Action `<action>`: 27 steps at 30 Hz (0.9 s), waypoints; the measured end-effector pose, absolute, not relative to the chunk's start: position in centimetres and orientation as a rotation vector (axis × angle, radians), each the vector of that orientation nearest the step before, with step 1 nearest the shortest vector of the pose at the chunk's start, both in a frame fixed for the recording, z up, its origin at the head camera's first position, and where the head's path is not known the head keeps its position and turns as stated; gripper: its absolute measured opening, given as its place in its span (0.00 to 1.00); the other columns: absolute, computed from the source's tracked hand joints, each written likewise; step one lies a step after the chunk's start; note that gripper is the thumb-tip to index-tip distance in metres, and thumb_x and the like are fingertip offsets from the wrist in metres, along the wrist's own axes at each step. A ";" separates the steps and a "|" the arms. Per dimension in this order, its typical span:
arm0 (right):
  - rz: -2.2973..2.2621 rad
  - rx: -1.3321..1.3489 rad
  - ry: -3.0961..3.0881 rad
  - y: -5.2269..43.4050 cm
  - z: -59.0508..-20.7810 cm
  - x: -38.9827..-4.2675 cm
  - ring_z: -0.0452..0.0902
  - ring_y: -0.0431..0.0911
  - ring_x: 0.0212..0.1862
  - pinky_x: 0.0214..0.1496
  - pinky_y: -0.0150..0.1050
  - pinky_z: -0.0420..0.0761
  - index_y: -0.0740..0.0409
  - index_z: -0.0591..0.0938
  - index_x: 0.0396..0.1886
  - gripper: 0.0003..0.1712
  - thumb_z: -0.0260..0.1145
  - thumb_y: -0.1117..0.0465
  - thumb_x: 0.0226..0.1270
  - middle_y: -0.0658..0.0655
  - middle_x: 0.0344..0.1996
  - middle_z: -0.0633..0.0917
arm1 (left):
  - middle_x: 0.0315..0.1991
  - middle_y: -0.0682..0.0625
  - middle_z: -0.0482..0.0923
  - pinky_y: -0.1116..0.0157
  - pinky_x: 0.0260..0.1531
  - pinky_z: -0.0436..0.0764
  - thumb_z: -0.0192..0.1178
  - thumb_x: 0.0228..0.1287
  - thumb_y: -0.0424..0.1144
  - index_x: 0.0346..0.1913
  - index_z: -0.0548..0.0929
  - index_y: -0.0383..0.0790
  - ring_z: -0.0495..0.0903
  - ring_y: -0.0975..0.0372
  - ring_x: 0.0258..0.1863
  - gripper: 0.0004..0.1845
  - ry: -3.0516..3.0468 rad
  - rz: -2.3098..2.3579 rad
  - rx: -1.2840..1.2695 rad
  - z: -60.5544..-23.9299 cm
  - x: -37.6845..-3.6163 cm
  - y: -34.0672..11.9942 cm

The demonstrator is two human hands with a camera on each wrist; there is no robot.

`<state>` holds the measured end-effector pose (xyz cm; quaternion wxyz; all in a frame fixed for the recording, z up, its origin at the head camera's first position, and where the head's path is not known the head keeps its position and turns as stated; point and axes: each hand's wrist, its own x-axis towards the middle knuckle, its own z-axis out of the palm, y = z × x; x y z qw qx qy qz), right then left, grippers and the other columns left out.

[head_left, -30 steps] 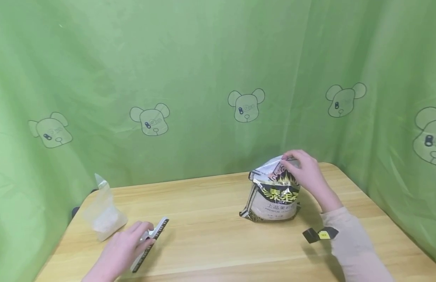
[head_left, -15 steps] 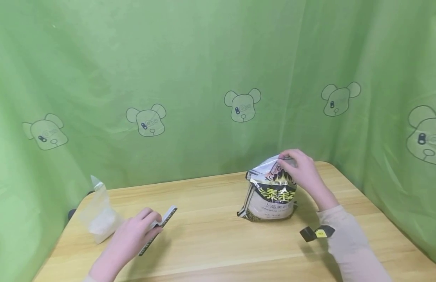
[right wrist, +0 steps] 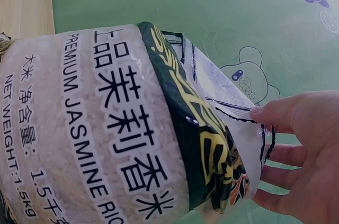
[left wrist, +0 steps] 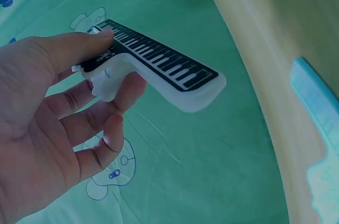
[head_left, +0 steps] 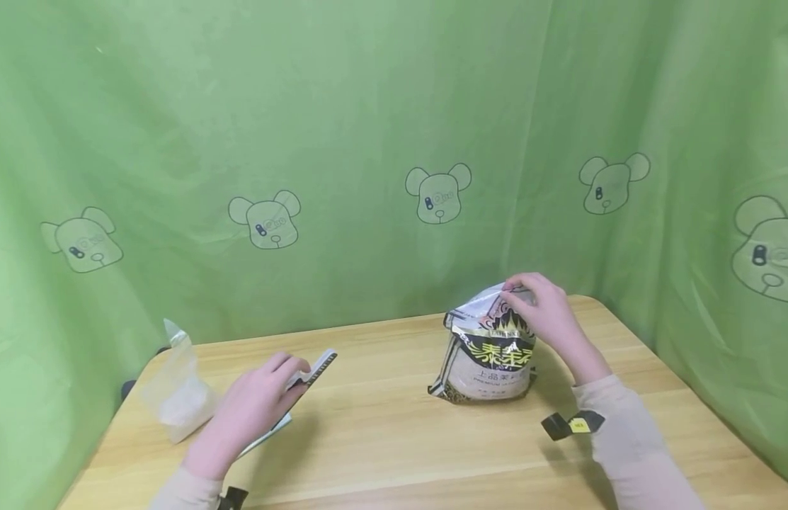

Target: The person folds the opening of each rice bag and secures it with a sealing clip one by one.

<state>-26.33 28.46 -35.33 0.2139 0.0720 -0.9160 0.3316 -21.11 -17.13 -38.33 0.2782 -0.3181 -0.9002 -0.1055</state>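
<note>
My left hand [head_left: 256, 404] pinches a white bag clip [left wrist: 175, 73] with a black-and-white piano-key print. The thumb lies on its printed top and fingers are underneath. In the head view the clip is raised above the left-middle of the table. A light blue clip [head_left: 269, 431] lies on the table below that hand. At the right, a bag of jasmine rice [head_left: 492, 354] stands upright. Its loose, folded-over top [right wrist: 238, 113] is pinched between thumb and fingers of my right hand [head_left: 543, 312].
A clear plastic bag [head_left: 186, 400] with white contents stands at the table's left side, close to my left forearm. The wooden table [head_left: 381, 439] ends at a green curtain [head_left: 368, 106] with bear-head prints. A black wrist strap with a yellow label [head_left: 578, 424] hangs by the right sleeve.
My left hand has lifted the piano-print clip up and to the right, and the light blue clip beneath has come into view. The right hand keeps its pinch on the rice bag's top.
</note>
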 end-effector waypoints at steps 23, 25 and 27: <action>0.908 0.216 -2.517 28.5 -35.6 -26.4 0.71 0.66 0.61 0.63 0.69 0.66 0.63 0.79 0.47 0.14 0.61 0.57 0.70 0.70 0.56 0.78 | 0.44 0.53 0.81 0.63 0.33 0.79 0.69 0.58 0.39 0.52 0.79 0.48 0.79 0.63 0.32 0.19 -2.557 -0.636 -0.740 -33.5 -23.7 -12.2; 0.910 0.216 -2.515 28.5 -35.6 -26.4 0.70 0.66 0.61 0.63 0.69 0.66 0.62 0.79 0.47 0.14 0.61 0.57 0.70 0.70 0.56 0.78 | 0.44 0.54 0.81 0.63 0.34 0.79 0.69 0.58 0.40 0.53 0.79 0.48 0.78 0.63 0.33 0.19 -2.570 -0.673 -0.727 -33.2 -24.0 -11.7; 0.909 0.217 -2.516 28.5 -35.6 -26.5 0.70 0.66 0.61 0.63 0.69 0.66 0.62 0.79 0.47 0.14 0.61 0.57 0.70 0.70 0.56 0.78 | 0.44 0.55 0.81 0.64 0.34 0.78 0.69 0.58 0.41 0.54 0.79 0.47 0.77 0.63 0.34 0.20 -2.586 -0.701 -0.717 -32.8 -24.2 -11.2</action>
